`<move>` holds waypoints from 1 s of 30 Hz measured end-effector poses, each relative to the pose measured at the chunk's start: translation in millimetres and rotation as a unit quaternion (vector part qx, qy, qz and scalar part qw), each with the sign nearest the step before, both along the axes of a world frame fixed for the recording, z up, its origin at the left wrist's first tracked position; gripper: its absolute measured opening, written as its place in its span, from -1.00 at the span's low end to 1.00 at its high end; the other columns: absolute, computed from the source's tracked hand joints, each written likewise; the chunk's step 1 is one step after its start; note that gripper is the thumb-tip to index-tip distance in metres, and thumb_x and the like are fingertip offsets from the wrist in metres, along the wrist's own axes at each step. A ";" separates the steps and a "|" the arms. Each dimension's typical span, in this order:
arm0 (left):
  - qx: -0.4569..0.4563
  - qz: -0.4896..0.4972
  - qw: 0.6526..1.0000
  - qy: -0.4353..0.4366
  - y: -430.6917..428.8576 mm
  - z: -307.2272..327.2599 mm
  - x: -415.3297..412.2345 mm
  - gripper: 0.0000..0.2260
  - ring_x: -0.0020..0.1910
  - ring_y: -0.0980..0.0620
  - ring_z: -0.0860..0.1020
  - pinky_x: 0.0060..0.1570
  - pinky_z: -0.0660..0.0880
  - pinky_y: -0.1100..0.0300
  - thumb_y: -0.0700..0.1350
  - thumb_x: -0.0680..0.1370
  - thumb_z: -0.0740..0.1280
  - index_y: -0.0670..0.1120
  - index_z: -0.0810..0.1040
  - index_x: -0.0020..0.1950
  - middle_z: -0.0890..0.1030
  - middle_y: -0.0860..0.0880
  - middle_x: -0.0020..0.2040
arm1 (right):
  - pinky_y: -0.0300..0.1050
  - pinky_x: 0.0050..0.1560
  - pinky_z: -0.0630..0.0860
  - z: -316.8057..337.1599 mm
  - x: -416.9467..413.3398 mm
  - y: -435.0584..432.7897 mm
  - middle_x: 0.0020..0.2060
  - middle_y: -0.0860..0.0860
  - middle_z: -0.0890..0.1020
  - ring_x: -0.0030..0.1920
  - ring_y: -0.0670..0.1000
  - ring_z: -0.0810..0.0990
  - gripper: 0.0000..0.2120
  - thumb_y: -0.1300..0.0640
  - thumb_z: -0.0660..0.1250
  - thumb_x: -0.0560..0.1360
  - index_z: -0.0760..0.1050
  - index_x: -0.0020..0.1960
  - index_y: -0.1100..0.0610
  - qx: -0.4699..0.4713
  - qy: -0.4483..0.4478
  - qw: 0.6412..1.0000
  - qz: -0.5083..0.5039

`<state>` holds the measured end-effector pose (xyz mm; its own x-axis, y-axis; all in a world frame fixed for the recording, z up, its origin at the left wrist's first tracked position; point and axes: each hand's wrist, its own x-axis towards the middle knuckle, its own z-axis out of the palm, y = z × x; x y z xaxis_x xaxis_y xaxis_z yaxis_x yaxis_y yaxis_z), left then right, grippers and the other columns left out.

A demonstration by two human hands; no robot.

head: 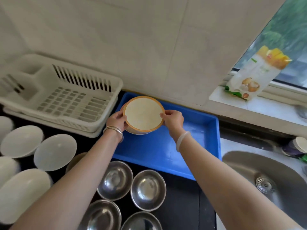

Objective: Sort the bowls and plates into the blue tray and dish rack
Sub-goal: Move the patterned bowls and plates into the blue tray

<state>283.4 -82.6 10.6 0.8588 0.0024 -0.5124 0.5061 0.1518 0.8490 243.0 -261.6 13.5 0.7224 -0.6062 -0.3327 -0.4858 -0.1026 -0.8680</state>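
Observation:
A cream bowl with an orange rim [143, 113] is held over the far left corner of the blue tray [166, 156]. My left hand [116, 121] grips its left edge and my right hand [173, 120] grips its right edge. I cannot tell whether the bowl's base touches the tray floor. The white dish rack [66, 98] stands to the left of the tray and holds nothing. Several white plates [54, 151] lie on the dark counter at the left. Several steel bowls [147, 190] sit in front of the tray, partly hidden by my left forearm.
A steel sink [269, 178] lies at the right. A food packet [254, 75] leans on the window sill at the back right. A tiled wall runs behind the rack and tray. Small items [297, 146] stand behind the sink.

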 end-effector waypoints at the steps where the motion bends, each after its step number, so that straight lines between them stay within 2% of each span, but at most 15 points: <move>1: 0.013 -0.004 1.000 0.000 0.4 -3.1 5.5 -0.67 0.27 -0.24 0.44 0.19 0.45 -0.03 -0.34 0.56 0.17 -0.22 0.42 0.32 0.47 -0.25 0.30 | -0.01 -0.06 0.64 -4.0 6.0 1.6 -0.28 -0.04 0.65 -0.16 0.06 0.67 -0.85 0.19 0.38 0.42 0.56 -0.28 -0.01 -0.003 0.006 1.000 -0.001; 6: 0.062 -0.010 0.998 0.027 2.5 -22.1 25.4 -0.66 0.23 -0.22 0.48 0.27 0.42 -0.12 -0.37 0.53 0.21 -0.24 0.45 0.30 0.51 -0.25 0.27 | -0.01 -0.04 0.63 -20.8 23.4 6.9 -0.26 -0.02 0.65 -0.13 0.07 0.65 -0.82 0.22 0.36 0.44 0.55 -0.29 0.00 -0.028 0.030 0.999 0.000; 8: 0.071 -0.005 0.997 0.037 2.2 -29.4 30.9 -0.66 0.22 -0.22 0.50 0.27 0.42 -0.11 -0.39 0.51 0.22 -0.25 0.46 0.28 0.51 -0.26 0.26 | -0.05 -0.05 0.61 -26.6 27.7 7.8 -0.20 0.03 0.66 -0.13 0.07 0.63 -0.90 0.22 0.36 0.45 0.60 -0.18 0.05 -0.034 0.039 0.999 -0.001; 10: 0.078 0.000 0.996 0.037 2.0 -35.1 33.9 -0.66 0.21 -0.22 0.50 0.27 0.42 -0.11 -0.40 0.50 0.22 -0.25 0.47 0.27 0.52 -0.25 0.26 | -0.08 -0.09 0.57 -31.2 29.7 8.4 -0.25 -0.02 0.62 -0.13 0.06 0.62 -0.90 0.21 0.35 0.46 0.64 -0.07 0.12 -0.041 0.043 0.998 0.003; 13: 0.086 -0.003 0.996 0.029 1.4 -41.4 35.8 -0.67 0.21 -0.21 0.51 0.26 0.43 -0.10 -0.40 0.50 0.22 -0.25 0.48 0.25 0.53 -0.24 0.24 | -0.14 -0.16 0.51 -36.6 31.0 8.3 -0.31 -0.07 0.57 -0.17 0.03 0.59 -0.87 0.20 0.35 0.48 0.64 -0.02 0.17 -0.050 0.041 0.998 0.012; 18: 0.108 0.006 0.994 0.007 0.3 -46.2 35.8 -0.68 0.16 -0.18 0.54 0.19 0.47 0.00 -0.37 0.51 0.22 -0.22 0.51 0.24 0.57 -0.21 0.21 | -0.19 -0.17 0.45 -40.3 31.3 9.7 -0.19 -0.03 0.61 -0.17 -0.01 0.56 -0.82 0.17 0.32 0.51 0.63 0.06 0.15 -0.058 0.022 0.998 0.023; 21: 0.113 0.011 0.994 -0.002 -0.1 -47.2 35.0 -0.66 0.20 -0.17 0.52 0.24 0.45 -0.03 -0.37 0.52 0.22 -0.21 0.48 0.28 0.56 -0.19 0.23 | -0.19 -0.15 0.43 -40.2 28.8 11.3 -0.17 -0.06 0.59 -0.13 -0.01 0.55 -0.79 0.15 0.28 0.54 0.61 0.12 0.14 -0.053 0.010 0.998 0.030; 23: 0.101 0.020 0.995 0.001 -1.3 -47.3 34.5 -0.63 0.25 -0.15 0.50 0.28 0.42 -0.05 -0.37 0.52 0.21 -0.21 0.43 0.32 0.53 -0.19 0.27 | -0.19 -0.13 0.42 -39.3 26.9 12.7 -0.11 -0.04 0.59 -0.09 -0.01 0.55 -0.75 0.14 0.24 0.56 0.58 0.18 0.14 -0.053 0.006 0.998 0.036; 27: 0.093 0.021 0.995 -0.002 -1.7 -43.4 28.7 -0.64 0.24 -0.14 0.50 0.29 0.42 -0.03 -0.34 0.53 0.22 -0.20 0.43 0.33 0.52 -0.18 0.29 | -0.16 -0.03 0.45 -32.0 21.1 13.2 0.13 0.07 0.61 0.00 0.01 0.53 -0.69 0.14 0.19 0.58 0.50 0.28 0.16 -0.048 0.010 0.997 0.055; 30: 0.062 0.022 0.998 -0.003 2.4 -34.3 15.2 -0.63 0.22 -0.09 0.51 0.25 0.44 0.09 -0.31 0.53 0.23 -0.21 0.41 0.35 0.51 -0.17 0.29 | -0.13 0.10 0.45 -23.7 7.6 11.3 0.25 0.06 0.56 0.18 0.05 0.53 -0.61 0.08 0.20 0.58 0.39 0.38 0.14 -0.017 -0.001 0.999 0.048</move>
